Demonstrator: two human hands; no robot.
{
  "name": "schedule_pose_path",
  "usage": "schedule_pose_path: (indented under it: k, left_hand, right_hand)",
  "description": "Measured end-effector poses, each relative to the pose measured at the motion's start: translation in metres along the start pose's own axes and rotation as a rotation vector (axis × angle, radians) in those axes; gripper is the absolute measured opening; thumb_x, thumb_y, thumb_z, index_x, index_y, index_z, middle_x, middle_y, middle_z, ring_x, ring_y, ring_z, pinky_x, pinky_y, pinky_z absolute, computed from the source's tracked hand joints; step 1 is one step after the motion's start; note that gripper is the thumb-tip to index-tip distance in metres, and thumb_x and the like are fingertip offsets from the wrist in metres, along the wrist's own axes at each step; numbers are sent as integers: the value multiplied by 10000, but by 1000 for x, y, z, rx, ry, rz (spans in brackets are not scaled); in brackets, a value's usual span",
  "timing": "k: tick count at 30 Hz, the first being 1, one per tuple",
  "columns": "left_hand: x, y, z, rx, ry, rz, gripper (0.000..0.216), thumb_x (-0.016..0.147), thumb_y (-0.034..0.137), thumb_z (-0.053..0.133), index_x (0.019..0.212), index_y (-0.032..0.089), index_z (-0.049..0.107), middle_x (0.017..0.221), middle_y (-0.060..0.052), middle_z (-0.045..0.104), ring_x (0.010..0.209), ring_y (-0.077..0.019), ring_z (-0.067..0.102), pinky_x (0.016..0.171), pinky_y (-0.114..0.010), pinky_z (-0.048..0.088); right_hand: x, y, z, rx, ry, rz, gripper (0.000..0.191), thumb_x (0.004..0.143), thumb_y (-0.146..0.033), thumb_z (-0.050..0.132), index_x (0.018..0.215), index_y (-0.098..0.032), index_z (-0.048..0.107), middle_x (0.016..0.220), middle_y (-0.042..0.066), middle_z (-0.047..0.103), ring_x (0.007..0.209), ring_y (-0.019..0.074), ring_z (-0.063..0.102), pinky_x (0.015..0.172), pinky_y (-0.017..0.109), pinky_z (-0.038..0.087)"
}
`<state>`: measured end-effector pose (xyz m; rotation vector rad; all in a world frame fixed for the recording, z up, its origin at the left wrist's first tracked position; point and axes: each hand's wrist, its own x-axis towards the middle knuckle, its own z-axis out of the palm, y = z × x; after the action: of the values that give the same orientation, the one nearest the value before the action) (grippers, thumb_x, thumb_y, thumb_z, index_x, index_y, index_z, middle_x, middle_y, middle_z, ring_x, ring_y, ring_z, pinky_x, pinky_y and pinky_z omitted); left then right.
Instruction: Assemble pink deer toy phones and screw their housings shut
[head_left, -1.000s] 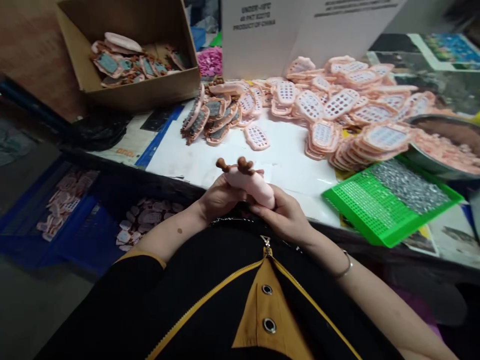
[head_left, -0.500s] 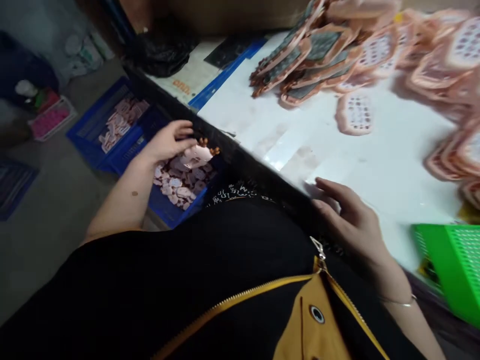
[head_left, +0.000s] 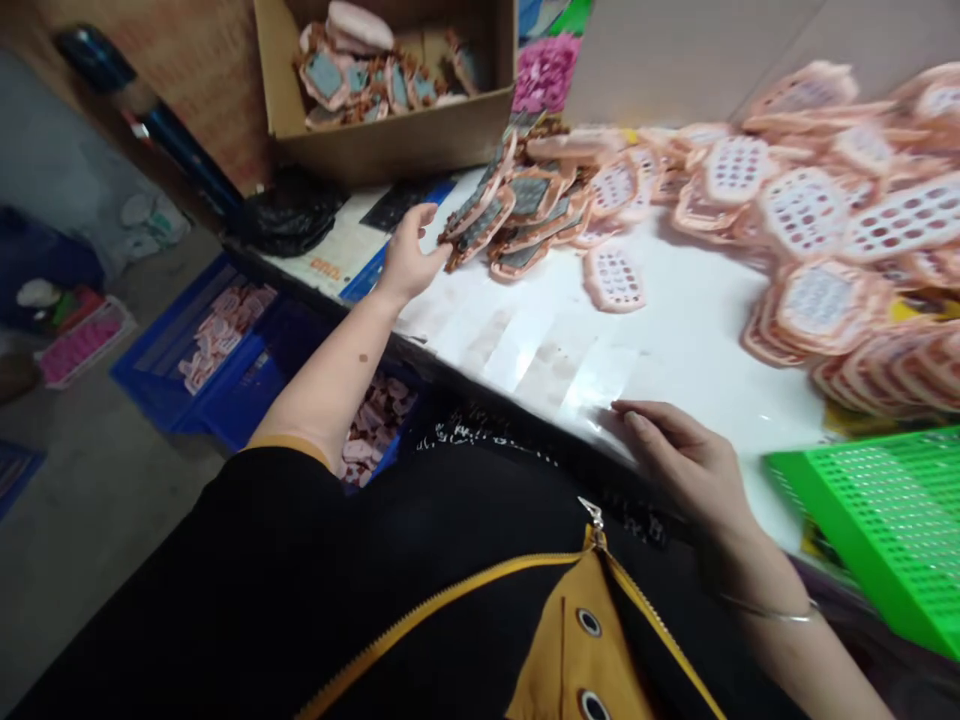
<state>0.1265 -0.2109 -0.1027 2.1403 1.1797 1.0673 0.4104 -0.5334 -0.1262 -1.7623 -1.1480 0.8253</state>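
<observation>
Left of the frame's centre, the left hand (head_left: pixel 409 260) is hovering at the near-left end of a fanned stack of grey-faced pieces (head_left: pixel 534 197), which is lying on the tabletop (head_left: pixel 697 350) in the upper middle of the frame. Its fingers are standing well apart from the thumb and are holding nothing visible; whether the thumb tip is touching the outermost piece, I cannot tell.

The step in hand seems to be picking one piece off the stack. The next move would call for closing fingers and thumb on the outermost piece alone, since the pieces are leaning on one another and a neighbour could be dragged along.

Right of centre, the right hand (head_left: pixel 690 455) is resting at the tabletop's near edge, fingers loosely curled; nothing is showing in it, though its inner side is hiding. A single dotted piece (head_left: pixel 615 280) is lying just beside the stack.
</observation>
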Motion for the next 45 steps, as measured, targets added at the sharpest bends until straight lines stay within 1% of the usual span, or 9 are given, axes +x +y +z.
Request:
schedule_pose_path:
  k: [6,12,18,26,29,33,38,41,45]
  left_hand:
    - [51,38,39,334,-59,-133,774,702,143,698,1449,183,504,1504,-145,538,1416,-323,472,1197,-437,333]
    - [62,44,28,482,-56,-206,557,789,188,574,1341,194,641,1270,-131,718,1256,-330,611,1143,-474,337]
    - [27,71,4,183,126,123,522,845,474,566,1307,247,656,1458,-43,606,1424,-294,459,1256,-440,86]
    - [-64,145,77,-56,-441,477,334,834,360,704,1166,381,739,1331,-15,696,1384,-307,528,1222,-490,-213]
    - [-73,145,100,-183,-484,390,372,824,281,691,1185,364,730,1367,-24,674,1446,-305,457,1224,-511,-202]
    - [-71,145,107,-551,-297,18,638,701,322,782,1320,307,627,1550,-52,504,1556,-294,242,1283,-483,7]
    - [-67,162,119,-1269,-768,-612,792,621,724,765,1208,201,667,1375,-146,638,1435,-405,436,1156,-557,392]
    - [-64,169,127,-1428,-853,-638,839,505,759,819,1108,185,710,1338,-153,664,1406,-430,465,1093,-545,470]
    - [-58,170,131,-1479,-666,-681,678,609,686,810,1110,242,702,1311,-91,691,1311,-390,577,1041,-549,509]
  right_hand:
    - [4,2,4,50,-19,-62,425,818,-653,645,905,-254,762,934,88,786,895,259,735,854,436,601]
    - [5,1,4,29,-10,-172,400,869,-603,611,897,-234,763,878,89,784,820,242,739,748,404,618]
    - [9,-11,7,201,-33,-48,391,819,-611,681,862,-230,762,878,86,784,837,248,739,792,431,617]
    - [42,-55,25,1017,-172,153,570,617,-573,877,1057,-280,664,877,-26,722,700,138,710,644,284,602]
    - [45,-54,22,1049,-101,139,461,649,-532,868,935,-232,666,788,-29,699,638,121,670,570,241,555]
    - [45,-48,10,1030,15,143,426,684,-527,838,922,-220,663,789,-9,704,682,129,654,560,237,543]
    - [44,-50,10,1047,-127,166,412,671,-533,844,845,-203,669,704,-14,660,611,112,601,530,231,536]
    - [44,-50,10,928,-200,160,473,689,-644,786,782,-203,643,650,-16,624,577,120,589,527,257,538]
    - [62,-43,-24,387,-69,72,497,829,-693,614,786,-201,668,711,51,690,621,172,631,585,329,549]
